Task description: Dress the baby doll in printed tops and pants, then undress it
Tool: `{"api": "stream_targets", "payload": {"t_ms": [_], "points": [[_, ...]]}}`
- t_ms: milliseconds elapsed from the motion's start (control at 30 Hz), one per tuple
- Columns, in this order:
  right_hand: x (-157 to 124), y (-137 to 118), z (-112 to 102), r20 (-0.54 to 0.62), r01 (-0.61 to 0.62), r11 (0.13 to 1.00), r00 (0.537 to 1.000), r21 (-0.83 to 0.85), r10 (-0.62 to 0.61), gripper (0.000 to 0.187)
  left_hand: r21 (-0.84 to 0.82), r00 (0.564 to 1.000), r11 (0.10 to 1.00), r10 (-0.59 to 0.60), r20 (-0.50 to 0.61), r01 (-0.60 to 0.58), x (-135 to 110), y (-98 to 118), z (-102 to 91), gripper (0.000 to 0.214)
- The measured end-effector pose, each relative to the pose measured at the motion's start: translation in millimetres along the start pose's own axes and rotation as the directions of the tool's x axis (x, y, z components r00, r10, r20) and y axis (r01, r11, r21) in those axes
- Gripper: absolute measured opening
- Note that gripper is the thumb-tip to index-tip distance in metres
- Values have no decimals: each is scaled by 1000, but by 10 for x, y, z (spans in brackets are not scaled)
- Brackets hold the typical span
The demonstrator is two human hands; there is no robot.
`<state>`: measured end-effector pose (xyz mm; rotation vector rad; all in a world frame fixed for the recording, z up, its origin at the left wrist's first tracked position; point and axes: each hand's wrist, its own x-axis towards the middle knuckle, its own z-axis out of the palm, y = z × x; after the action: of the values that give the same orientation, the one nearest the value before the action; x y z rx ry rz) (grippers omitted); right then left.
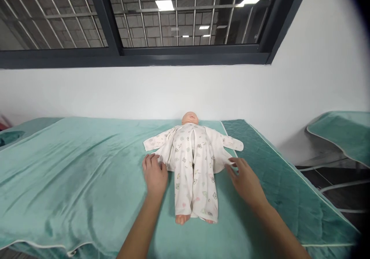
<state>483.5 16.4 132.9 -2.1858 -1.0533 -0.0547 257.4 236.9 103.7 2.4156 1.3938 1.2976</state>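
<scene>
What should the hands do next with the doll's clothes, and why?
Perhaps the right hand should draw the flap inward over the doll, because it lies spread out sideways and that hand seems to pinch its edge.

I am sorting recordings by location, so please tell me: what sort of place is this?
Probably an indoor training or care room, though nothing settles which: a doll in patterned clothes lies on a green-covered, bed-like surface below a barred window.
</scene>
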Motion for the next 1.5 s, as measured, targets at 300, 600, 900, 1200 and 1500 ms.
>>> {"api": "stream_targets", "payload": {"t_ms": [300,600,900,1200,1500], "points": [[529,346,175,131,-347,900,912,-263,390,37,73,988,989,-134,78,128,-4,10,47,31],[424,-602,-93,-124,197,858,980,474,-156,14,57,970,975,-219,105,214,-15,66,16,34],[172,-747,-33,188,353,848,873,394,-451,13,-56,975,978,-191,115,199,-16,74,-21,26],[1134,-536,324,19,-43,956,999,292,39,26,-391,928,843,-315,200,371,208,-74,-75,32],[1768,-837,700,48,-86,887,996,453,71,29,-132,934,990,6,357,44,1182,159,550,21]]}}
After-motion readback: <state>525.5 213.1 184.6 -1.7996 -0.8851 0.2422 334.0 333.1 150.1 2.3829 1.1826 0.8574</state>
